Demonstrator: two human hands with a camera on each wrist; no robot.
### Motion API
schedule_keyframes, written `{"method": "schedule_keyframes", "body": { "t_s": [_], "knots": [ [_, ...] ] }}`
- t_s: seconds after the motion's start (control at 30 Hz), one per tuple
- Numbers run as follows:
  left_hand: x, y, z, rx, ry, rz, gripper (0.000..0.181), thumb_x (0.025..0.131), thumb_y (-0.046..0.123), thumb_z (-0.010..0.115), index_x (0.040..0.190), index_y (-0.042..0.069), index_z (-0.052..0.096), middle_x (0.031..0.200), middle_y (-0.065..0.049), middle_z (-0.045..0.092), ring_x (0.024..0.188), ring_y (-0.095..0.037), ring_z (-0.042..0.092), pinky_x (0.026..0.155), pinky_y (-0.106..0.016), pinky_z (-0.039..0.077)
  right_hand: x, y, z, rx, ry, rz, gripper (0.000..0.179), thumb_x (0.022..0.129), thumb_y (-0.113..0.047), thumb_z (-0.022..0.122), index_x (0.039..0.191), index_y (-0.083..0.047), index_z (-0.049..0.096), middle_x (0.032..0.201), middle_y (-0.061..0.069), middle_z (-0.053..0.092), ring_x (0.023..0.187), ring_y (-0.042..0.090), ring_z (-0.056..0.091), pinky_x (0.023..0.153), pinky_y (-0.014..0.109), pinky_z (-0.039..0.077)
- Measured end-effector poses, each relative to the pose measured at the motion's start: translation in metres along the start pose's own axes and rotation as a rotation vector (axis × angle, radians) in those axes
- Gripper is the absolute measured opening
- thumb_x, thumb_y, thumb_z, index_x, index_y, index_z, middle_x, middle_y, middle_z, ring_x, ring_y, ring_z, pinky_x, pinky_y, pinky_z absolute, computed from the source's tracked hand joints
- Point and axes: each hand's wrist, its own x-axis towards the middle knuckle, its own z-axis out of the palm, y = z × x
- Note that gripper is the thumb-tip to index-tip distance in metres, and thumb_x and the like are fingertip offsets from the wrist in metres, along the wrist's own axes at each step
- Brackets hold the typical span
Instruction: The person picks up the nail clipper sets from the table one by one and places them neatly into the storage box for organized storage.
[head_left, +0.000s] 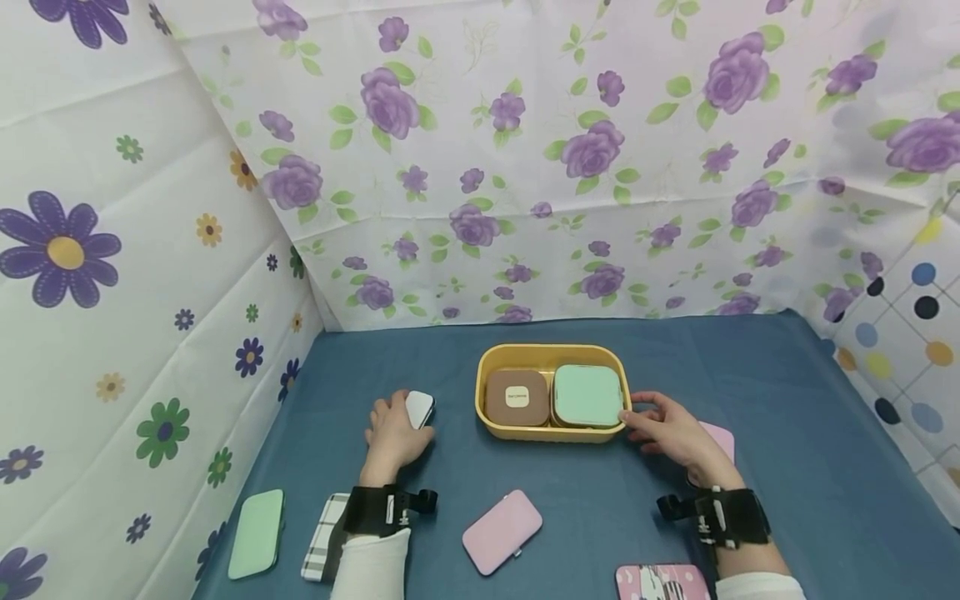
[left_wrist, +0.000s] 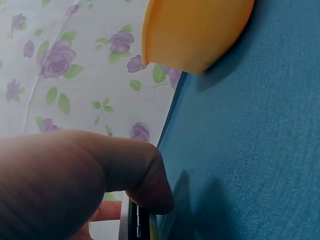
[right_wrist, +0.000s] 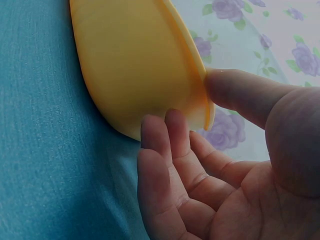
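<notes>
My left hand (head_left: 393, 433) grips a small white case with a dark edge (head_left: 420, 408), left of the yellow bin. In the left wrist view its thumb (left_wrist: 145, 180) presses along the case's narrow side (left_wrist: 139, 222); the fingers behind are mostly hidden. My right hand (head_left: 667, 429) is at the right end of the yellow bin (head_left: 517, 433). Its thumb lies over the rim, and its bent fingers (right_wrist: 156, 132) are at the outer wall in the right wrist view. Inside the bin sit a brown square case (head_left: 517, 412) and a mint square case (head_left: 588, 396), side by side.
A mint case (head_left: 257, 533) and a plaid case (head_left: 324, 537) lie at the front left. One pink case (head_left: 502, 532) is front centre, a printed pink one (head_left: 662, 583) at the front edge. Another pink case (head_left: 722, 437) is partly under the right wrist. Floral cloth (head_left: 525, 208) hangs behind.
</notes>
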Motion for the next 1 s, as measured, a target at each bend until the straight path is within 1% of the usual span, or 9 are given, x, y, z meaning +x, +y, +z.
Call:
{"method": "schedule_keyframes", "body": {
  "t_s": [0.2,0.33,0.5,0.67,0.83,1.0],
  "knots": [
    [0.0002,-0.0003,0.0022,-0.011,0.005,-0.007,0.077,0.087,0.018,0.076,0.156,0.0,0.046,0.134,-0.035,0.05,0.118,-0.047,0.044,0.097,-0.066,0.036,0.0004,-0.0002,-0.0004,0.004,-0.006,-0.013,0.079,0.104,-0.048,0.071,0.157,0.001,0.04,0.124,0.021,0.07,0.107,0.03,0.072,0.083,0.041,0.061],
    [0.0002,0.0009,0.0025,-0.006,-0.004,-0.009,0.076,0.089,0.02,0.078,0.156,0.002,0.047,0.135,-0.033,0.052,0.118,-0.046,0.046,0.097,-0.066,0.036,-0.0001,-0.0011,0.0,0.003,-0.008,-0.01,0.08,0.103,-0.049,0.072,0.157,0.001,0.041,0.125,0.021,0.07,0.106,0.029,0.072,0.084,0.041,0.061],
    [0.0005,0.0019,0.003,-0.018,-0.01,0.003,0.076,0.089,0.019,0.076,0.157,0.004,0.046,0.137,-0.031,0.051,0.119,-0.045,0.046,0.098,-0.067,0.035,0.002,-0.0012,-0.0007,-0.001,-0.008,-0.003,0.079,0.102,-0.05,0.073,0.156,-0.001,0.043,0.125,0.02,0.07,0.105,0.027,0.072,0.084,0.038,0.06],
    [0.0004,0.0033,0.0025,-0.049,-0.023,0.016,0.076,0.089,0.016,0.075,0.158,0.004,0.045,0.136,-0.031,0.048,0.117,-0.044,0.047,0.096,-0.066,0.037,0.0025,-0.0001,-0.0011,-0.001,-0.01,-0.004,0.079,0.102,-0.05,0.073,0.156,-0.001,0.042,0.124,0.02,0.07,0.105,0.027,0.072,0.084,0.039,0.06],
    [0.0001,0.005,0.0021,-0.047,-0.028,0.022,0.078,0.088,0.015,0.077,0.158,0.005,0.045,0.138,-0.032,0.047,0.116,-0.044,0.048,0.095,-0.065,0.037,0.0014,0.0007,-0.0015,0.002,-0.012,-0.006,0.08,0.103,-0.049,0.072,0.157,0.001,0.04,0.125,0.022,0.07,0.105,0.028,0.072,0.083,0.041,0.061],
    [0.0003,0.008,0.0025,-0.044,-0.022,0.025,0.08,0.086,0.014,0.078,0.158,0.007,0.043,0.136,-0.032,0.047,0.115,-0.044,0.049,0.094,-0.064,0.038,0.001,-0.0005,-0.0012,0.004,-0.012,0.003,0.08,0.102,-0.05,0.073,0.157,-0.001,0.042,0.125,0.021,0.07,0.105,0.027,0.072,0.084,0.04,0.06]
  ]
}}
